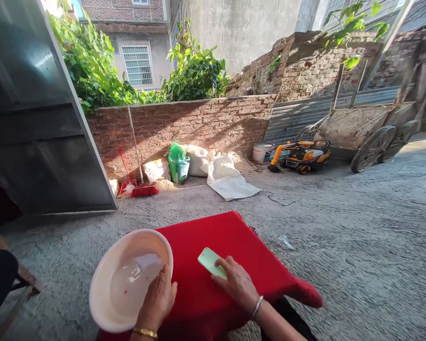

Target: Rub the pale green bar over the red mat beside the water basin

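Note:
A pale pink basin (104, 265) with shallow water and small specks in it stands at the left side of a red cloth (213, 232) spread over a low table. My left hand (158, 296) grips the basin's right rim, its fingers over the inner side and the thumb outside. On the cloth, my right hand (236, 282) is closed round the near end of a pale green oblong piece (209, 259) with a small hole near its far tip. The underside of that piece is hidden, so its kind does not show.
Sacks (197, 161), a red broom (145, 189) and a bucket (262, 152) stand along the brick wall (199, 123). A toy excavator (305, 156) and a cart (358, 125) are at right. A metal door (39, 142) stands at left, with part of a seated person below it.

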Demonstrator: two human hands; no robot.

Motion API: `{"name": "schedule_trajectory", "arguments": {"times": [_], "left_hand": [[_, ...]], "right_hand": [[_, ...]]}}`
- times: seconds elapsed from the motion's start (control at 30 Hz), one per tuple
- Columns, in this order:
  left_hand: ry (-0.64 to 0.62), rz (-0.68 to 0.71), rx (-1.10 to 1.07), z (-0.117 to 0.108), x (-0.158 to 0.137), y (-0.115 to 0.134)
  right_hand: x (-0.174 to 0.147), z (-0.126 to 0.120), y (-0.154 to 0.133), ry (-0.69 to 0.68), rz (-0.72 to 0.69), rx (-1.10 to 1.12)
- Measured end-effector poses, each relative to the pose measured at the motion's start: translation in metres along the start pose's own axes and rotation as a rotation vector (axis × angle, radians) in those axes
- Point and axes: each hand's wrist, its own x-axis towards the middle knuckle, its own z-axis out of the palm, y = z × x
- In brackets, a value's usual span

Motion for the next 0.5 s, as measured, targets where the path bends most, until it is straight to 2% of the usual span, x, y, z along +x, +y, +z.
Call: {"name": "schedule_trajectory", "arguments": {"times": [0.1, 0.17, 0.23, 0.37, 0.43, 0.5], "left_hand": [[0.026, -0.008, 0.006, -0.001, -0.001, 0.0], [0.058, 0.002, 0.009, 0.001, 0.0, 0.0], [0.052, -0.001, 0.005, 0.004, 0.002, -0.001], [0.046, 0.018, -0.015, 0.007, 0.004, -0.001], [0.059, 0.024, -0.031, 0.006, 0.004, 0.001], [0.055, 0.013, -0.048, 0.003, 0.002, 0.002]], "right_hand": [[-0.001, 0.019, -0.024, -0.049, -0.127, -0.017], [0.003, 0.013, -0.011, -0.048, -0.09, -0.048], [0.006, -0.006, 0.022, -0.019, 0.049, -0.081], [0.0, -0.064, 0.11, 0.095, 0.422, -0.129], [-0.008, -0.087, 0.139, 0.123, 0.522, -0.151], [-0.016, -0.095, 0.149, 0.177, 0.52, -0.165]]}}
